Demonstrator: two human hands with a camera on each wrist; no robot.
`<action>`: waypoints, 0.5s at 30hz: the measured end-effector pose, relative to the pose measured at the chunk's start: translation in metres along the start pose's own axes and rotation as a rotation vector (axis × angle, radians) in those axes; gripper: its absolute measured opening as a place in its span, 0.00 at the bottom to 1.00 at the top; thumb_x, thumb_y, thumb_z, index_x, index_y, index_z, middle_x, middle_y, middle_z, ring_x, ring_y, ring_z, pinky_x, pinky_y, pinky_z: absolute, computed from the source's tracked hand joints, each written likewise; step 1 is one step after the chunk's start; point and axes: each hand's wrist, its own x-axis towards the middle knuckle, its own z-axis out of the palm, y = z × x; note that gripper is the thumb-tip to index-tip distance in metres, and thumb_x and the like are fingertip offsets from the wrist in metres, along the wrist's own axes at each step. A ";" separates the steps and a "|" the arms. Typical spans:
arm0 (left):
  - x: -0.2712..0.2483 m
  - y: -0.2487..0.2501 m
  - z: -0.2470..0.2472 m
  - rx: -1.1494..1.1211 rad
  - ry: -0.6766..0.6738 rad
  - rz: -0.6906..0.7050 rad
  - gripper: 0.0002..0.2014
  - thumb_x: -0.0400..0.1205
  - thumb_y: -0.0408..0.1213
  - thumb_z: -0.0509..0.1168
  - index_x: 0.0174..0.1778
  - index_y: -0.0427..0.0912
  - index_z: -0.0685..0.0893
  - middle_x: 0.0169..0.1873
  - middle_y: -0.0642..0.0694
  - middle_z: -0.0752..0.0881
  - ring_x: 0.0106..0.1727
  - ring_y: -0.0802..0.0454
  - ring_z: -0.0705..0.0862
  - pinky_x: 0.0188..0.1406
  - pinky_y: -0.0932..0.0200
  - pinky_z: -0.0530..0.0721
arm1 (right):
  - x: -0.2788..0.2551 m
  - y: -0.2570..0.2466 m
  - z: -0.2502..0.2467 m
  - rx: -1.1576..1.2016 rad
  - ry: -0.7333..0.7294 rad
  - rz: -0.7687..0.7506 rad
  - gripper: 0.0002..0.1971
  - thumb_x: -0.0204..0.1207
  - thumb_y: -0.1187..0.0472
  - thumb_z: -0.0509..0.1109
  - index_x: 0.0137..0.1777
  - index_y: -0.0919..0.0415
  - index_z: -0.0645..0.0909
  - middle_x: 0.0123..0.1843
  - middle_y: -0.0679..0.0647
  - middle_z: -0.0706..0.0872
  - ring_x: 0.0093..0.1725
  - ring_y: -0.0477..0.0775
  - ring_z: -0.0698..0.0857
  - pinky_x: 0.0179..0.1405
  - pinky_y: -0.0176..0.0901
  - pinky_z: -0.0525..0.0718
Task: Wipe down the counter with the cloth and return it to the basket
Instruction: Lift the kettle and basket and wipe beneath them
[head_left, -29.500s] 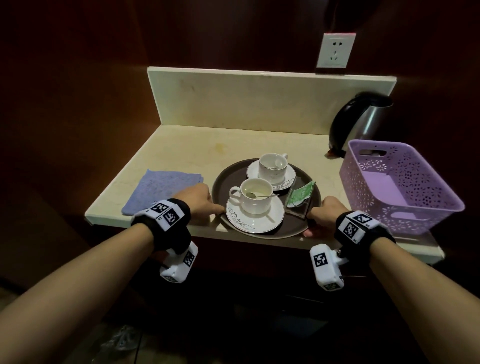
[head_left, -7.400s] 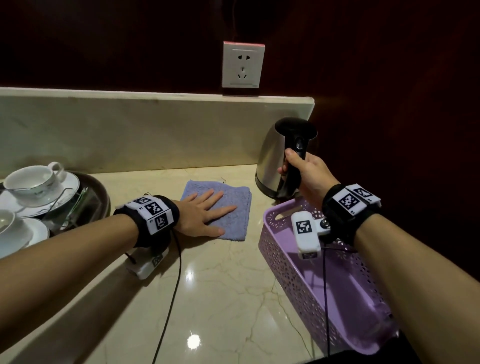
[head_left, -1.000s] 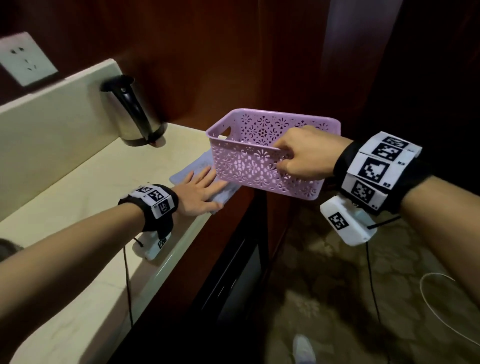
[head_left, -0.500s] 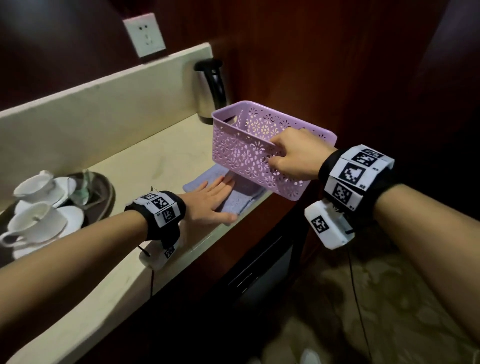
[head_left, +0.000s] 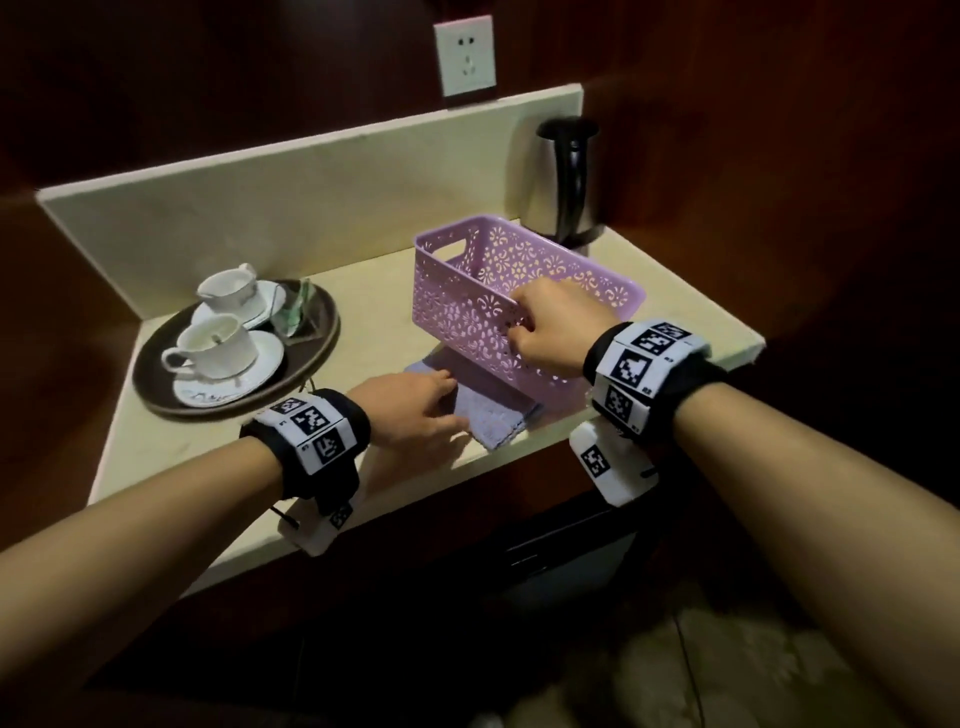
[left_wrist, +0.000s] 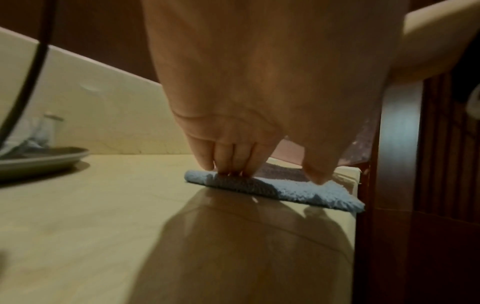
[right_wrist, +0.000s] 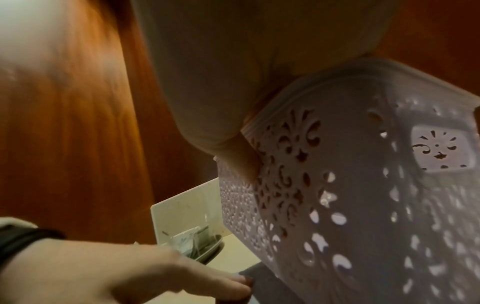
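Wiping beneath the lifted basket (head_left: 483, 291), the left hand (head_left: 410, 410) presses flat fingers (left_wrist: 228, 162) on the blue cloth (head_left: 493, 421); the right hand (head_left: 550, 332) grips the rim. Keep the basket high, clear of those fingers, sweeping along the surface (head_left: 363, 332) edge.

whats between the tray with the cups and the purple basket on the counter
In the head view, only bare counter lies between the tray and the basket. The cloth sits nearer, under the lifted basket, pressed by the left hand.
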 end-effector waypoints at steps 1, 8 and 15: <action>-0.006 -0.001 -0.001 0.033 0.016 -0.042 0.28 0.80 0.64 0.53 0.66 0.48 0.78 0.57 0.48 0.84 0.52 0.46 0.84 0.54 0.44 0.84 | 0.006 -0.003 0.003 -0.008 -0.009 -0.021 0.03 0.77 0.57 0.66 0.46 0.54 0.80 0.44 0.56 0.87 0.46 0.60 0.86 0.44 0.47 0.85; -0.020 0.008 0.004 0.069 0.114 -0.170 0.23 0.78 0.50 0.51 0.64 0.47 0.80 0.59 0.47 0.85 0.60 0.44 0.81 0.55 0.49 0.83 | 0.025 -0.017 0.020 -0.200 -0.121 -0.171 0.06 0.76 0.59 0.67 0.45 0.56 0.71 0.43 0.55 0.78 0.49 0.62 0.84 0.42 0.46 0.77; -0.010 0.019 0.001 0.047 0.166 -0.237 0.14 0.82 0.46 0.57 0.55 0.44 0.82 0.56 0.46 0.83 0.58 0.47 0.80 0.45 0.51 0.84 | 0.014 -0.009 0.034 -0.259 -0.093 -0.215 0.10 0.76 0.56 0.68 0.55 0.58 0.77 0.49 0.58 0.82 0.53 0.64 0.84 0.43 0.46 0.74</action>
